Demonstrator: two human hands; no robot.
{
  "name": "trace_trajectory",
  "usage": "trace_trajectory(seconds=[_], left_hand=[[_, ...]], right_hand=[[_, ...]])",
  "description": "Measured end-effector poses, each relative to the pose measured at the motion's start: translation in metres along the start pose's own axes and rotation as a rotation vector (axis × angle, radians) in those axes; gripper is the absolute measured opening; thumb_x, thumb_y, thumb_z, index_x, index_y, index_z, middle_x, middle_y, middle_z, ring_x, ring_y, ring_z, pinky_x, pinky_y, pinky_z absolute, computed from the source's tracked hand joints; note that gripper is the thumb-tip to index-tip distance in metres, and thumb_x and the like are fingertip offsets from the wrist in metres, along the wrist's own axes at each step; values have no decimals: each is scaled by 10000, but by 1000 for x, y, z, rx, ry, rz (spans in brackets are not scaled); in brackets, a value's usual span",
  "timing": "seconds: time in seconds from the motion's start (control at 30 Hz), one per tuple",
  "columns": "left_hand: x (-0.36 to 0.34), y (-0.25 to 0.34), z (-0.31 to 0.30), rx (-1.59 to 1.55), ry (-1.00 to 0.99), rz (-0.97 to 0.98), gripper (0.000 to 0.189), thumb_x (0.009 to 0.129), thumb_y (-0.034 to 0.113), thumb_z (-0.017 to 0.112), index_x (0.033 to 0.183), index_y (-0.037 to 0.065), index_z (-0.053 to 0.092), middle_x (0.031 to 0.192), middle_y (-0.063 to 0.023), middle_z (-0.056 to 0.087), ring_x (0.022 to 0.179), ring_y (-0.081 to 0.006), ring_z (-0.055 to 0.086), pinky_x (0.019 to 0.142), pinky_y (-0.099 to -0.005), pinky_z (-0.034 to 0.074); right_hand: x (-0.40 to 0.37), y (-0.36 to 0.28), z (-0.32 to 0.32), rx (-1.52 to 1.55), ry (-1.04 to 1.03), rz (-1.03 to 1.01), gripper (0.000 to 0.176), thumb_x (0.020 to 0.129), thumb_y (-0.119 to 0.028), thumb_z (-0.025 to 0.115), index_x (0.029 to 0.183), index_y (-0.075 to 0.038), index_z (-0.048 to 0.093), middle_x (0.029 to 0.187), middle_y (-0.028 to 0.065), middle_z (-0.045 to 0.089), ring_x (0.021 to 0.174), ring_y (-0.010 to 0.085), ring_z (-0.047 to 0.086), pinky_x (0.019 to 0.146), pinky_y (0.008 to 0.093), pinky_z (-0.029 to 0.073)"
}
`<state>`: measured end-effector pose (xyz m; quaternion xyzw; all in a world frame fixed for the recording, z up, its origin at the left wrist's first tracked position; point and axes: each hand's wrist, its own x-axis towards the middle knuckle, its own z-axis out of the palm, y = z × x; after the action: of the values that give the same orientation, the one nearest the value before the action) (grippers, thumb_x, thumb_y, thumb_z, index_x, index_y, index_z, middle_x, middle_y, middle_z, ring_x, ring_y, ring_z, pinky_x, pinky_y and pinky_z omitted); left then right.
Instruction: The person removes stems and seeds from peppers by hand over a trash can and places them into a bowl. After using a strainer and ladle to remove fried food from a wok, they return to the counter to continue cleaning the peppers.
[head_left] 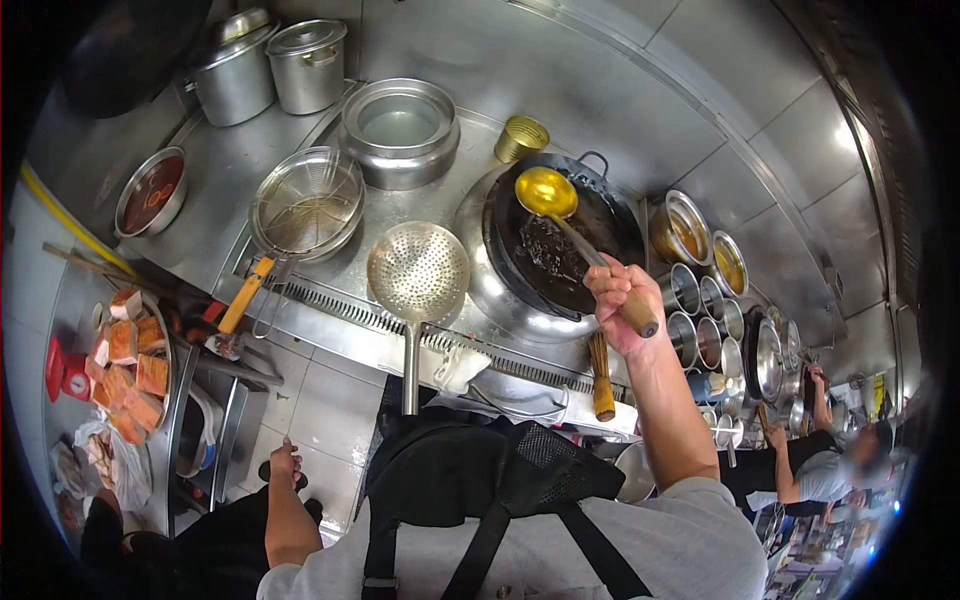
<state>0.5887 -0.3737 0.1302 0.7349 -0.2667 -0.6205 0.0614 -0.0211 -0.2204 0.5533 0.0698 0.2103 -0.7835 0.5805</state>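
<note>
My right hand (625, 300) is closed around the wooden-ended handle of a ladle (546, 193). The ladle's bowl, with yellow liquid in it, is over the far part of a dark wok (625, 225). Dark liquid with some bubbles shows inside the wok. Low at my side hangs my left hand (285, 462), its fingers loosely bent and nothing visible in it. Left of the wok lies a perforated strainer (418, 270), its handle pointing toward me. A bamboo brush (601, 380) is below the wok at the counter's front edge.
A wire strainer (307, 203), a lidless pot (400, 130) and a gold tin (522, 138) stand on the steel counter. Meat chunks (130, 365) are piled at the left. Metal containers (708, 300) line the right, where a co-worker (820, 465) is at work. Another person's dark clothing shows lower left.
</note>
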Motion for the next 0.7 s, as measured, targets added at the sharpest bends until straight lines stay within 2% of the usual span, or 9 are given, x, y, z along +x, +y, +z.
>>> trace_trajectory(seconds=[0.07,0.17,0.3,0.43,0.5,0.57,0.6,0.63,0.7], left_hand=[[-2,-20,-10,-25,15,-23,458,1011,531,447,957,92,568,602,-7,504,415,-105,362,359,-267,239],[4,-47,-22,-87,15,-85,487,1000,548,437,989,81,574,605,-14,491,409,-103,335,368,-257,239],[-19,-57,-30,-147,55,-88,451,994,532,468,885,105,565,587,-4,473,408,-103,331,370,-254,235],[-26,-63,-47,-165,131,-77,470,993,526,482,957,73,603,610,-13,498,412,-104,353,362,-258,246],[-29,-68,-58,-186,145,-50,487,991,534,491,1003,62,610,628,-20,517,417,-105,371,363,-261,267],[-32,-71,-69,-194,160,-53,492,990,539,496,1012,59,604,635,-26,523,423,-106,376,368,-263,280],[-33,-72,-73,-193,165,-54,492,990,539,496,1012,59,604,635,-26,523,423,-106,376,368,-263,280],[-33,-73,-74,-174,180,-61,491,990,536,496,1015,58,605,633,-24,518,425,-105,371,372,-264,274],[-34,-76,-72,-153,193,-70,490,989,533,496,1017,57,605,632,-23,512,427,-104,366,376,-265,268]], right_hand=[[11,15,22,-65,-28,18,283,892,30,468,1166,-34,431,855,84,456,624,106,505,503,230,486],[32,39,44,-85,-115,99,290,899,22,473,1181,-32,432,850,78,456,637,111,509,510,240,492],[67,73,61,5,-236,264,321,897,8,490,1210,-2,420,918,102,457,659,135,530,538,263,513],[111,113,63,69,-312,431,362,891,4,502,1236,8,390,952,120,450,670,135,543,551,273,528],[131,133,59,37,-300,473,465,879,37,521,1290,-29,312,971,148,477,672,135,547,540,264,510],[152,149,54,-180,-243,474,484,874,43,532,1296,-58,318,984,175,524,663,134,543,523,253,487],[159,154,52,-476,-224,427,615,871,35,546,1401,-79,257,950,177,566,670,135,549,516,251,463],[162,160,49,-840,-207,368,790,852,38,548,1524,-88,150,832,120,572,681,136,555,515,264,460],[162,171,38,-1471,-226,337,868,831,40,545,1574,-84,116,747,90,564,676,158,567,572,303,492]])
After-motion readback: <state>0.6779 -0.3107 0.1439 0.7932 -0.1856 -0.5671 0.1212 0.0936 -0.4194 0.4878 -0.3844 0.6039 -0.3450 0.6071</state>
